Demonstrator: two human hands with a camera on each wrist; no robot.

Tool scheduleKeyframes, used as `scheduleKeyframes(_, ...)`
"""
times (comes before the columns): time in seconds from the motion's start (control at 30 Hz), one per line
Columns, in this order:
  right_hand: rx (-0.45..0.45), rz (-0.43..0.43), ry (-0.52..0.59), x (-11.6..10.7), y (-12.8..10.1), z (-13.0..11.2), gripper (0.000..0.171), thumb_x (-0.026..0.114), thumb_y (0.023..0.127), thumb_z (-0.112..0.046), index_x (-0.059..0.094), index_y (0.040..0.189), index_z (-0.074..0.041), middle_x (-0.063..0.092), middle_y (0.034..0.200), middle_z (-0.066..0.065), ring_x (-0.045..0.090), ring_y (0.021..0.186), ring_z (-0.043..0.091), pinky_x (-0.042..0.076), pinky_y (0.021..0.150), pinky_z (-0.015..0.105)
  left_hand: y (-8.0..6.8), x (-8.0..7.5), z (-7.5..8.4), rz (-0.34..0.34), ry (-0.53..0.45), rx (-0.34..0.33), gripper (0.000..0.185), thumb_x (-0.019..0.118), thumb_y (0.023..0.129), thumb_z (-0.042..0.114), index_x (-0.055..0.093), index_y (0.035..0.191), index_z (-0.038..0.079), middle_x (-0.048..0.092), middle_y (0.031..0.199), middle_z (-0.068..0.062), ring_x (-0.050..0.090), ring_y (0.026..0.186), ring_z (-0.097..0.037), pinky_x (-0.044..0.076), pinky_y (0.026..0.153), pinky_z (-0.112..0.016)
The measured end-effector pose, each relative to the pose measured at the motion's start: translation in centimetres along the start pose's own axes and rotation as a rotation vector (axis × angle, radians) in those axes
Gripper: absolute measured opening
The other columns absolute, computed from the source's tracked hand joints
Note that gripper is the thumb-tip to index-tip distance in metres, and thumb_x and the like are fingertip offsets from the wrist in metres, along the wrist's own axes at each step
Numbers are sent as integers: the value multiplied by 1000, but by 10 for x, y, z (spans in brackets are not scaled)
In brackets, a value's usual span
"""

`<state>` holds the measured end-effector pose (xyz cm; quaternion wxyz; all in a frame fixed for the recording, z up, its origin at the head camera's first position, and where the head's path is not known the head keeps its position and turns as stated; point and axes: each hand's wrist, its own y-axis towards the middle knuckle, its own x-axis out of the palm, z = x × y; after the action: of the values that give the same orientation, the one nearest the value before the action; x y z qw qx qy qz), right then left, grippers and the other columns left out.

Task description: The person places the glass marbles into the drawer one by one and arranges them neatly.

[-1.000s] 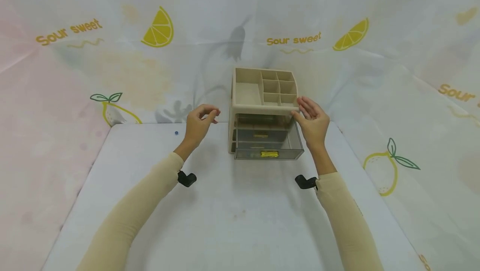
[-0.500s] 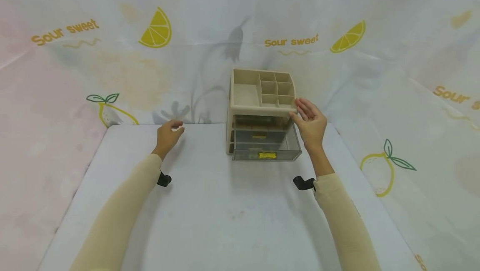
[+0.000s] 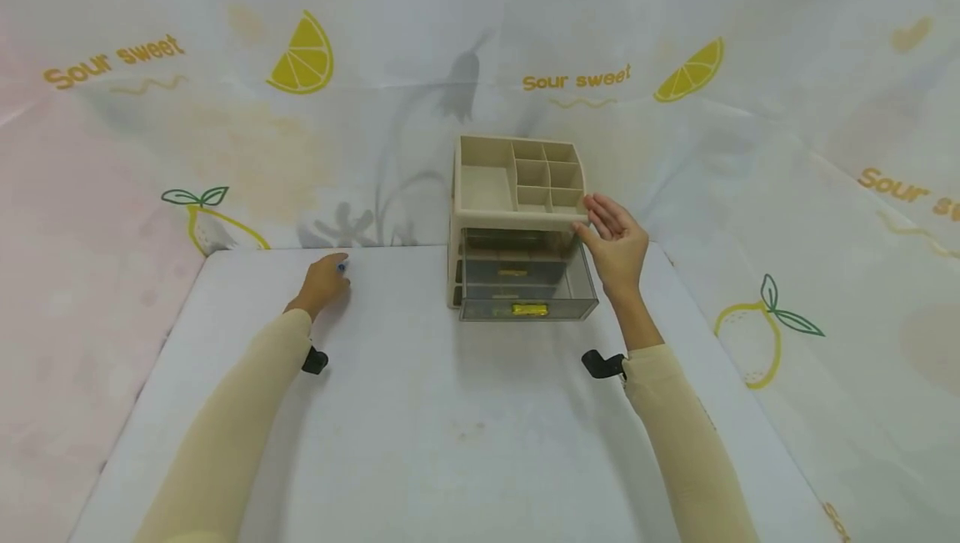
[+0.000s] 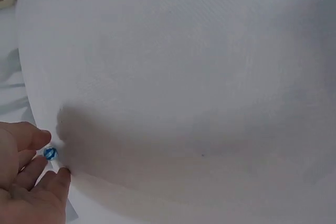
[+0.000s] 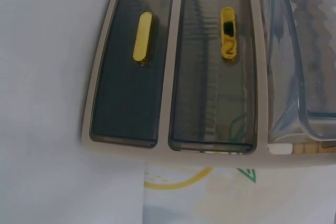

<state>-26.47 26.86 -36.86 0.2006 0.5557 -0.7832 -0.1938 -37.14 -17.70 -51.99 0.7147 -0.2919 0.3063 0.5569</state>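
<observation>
The desk point(image 3: 450, 409) is white, and two sleeved arms reach over it; the left hand point(image 3: 324, 280) lies at the far left edge, its fingertips point(image 4: 42, 139) closing on a small blue bead point(image 4: 50, 153) and touching it, not yet lifting it; the right hand point(image 3: 617, 247) is well apart from the left, fingers straight and relaxed against the right front corner of the organizer point(image 3: 517, 222); its top drawer point(image 3: 528, 289) is pulled out, the two lower ones pushed in; behind hangs a lemon-print cloth point(image 3: 300, 59)
</observation>
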Motion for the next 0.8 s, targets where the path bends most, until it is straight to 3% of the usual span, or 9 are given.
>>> scheduleKeyframes(0.1, 4, 0, 5, 3, -2, -9, 50, 72, 74, 21, 55, 121, 20, 59, 121, 32, 61, 115, 31, 47, 99, 35, 0, 4, -2, -59, 49, 2, 53, 50, 92, -4, 35, 142, -13, 33, 147, -32, 25, 138, -48, 21, 114, -55)
scheduleKeyframes(0.17, 4, 2, 12, 4, -3, -12, 50, 71, 74, 22, 55, 121, 20, 60, 121, 32, 61, 115, 30, 47, 99, 35, -1, 6, -3, -57, 71, 25, 49, 48, 93, -5, 38, 140, -14, 36, 145, -32, 28, 137, -48, 23, 114, -55)
scheduleKeyframes(0.3, -4, 2, 4, 4, -2, -12, 50, 72, 75, 21, 55, 122, 20, 60, 121, 32, 62, 115, 30, 47, 99, 34, -5, 7, -1, 18, 95, 86, 39, 52, 92, -7, 48, 130, -17, 46, 135, -35, 39, 130, -49, 32, 109, -56)
scheduleKeyframes(0.43, -7, 7, 5, 4, -1, -13, 50, 72, 74, 21, 55, 121, 19, 60, 120, 31, 62, 114, 30, 47, 98, 35, -8, 8, 3, 90, 88, 95, 34, 60, 90, -4, 55, 121, -18, 52, 126, -35, 45, 123, -50, 37, 105, -56)
scheduleKeyframes(0.8, 2, 25, 29, -2, 2, 7, 51, 74, 73, 20, 59, 121, 15, 63, 119, 26, 64, 112, 25, 48, 97, 31, -13, 15, -1, 197, 75, 152, 19, 58, 91, -6, 64, 107, -14, 57, 110, -31, 54, 107, -47, 45, 95, -55)
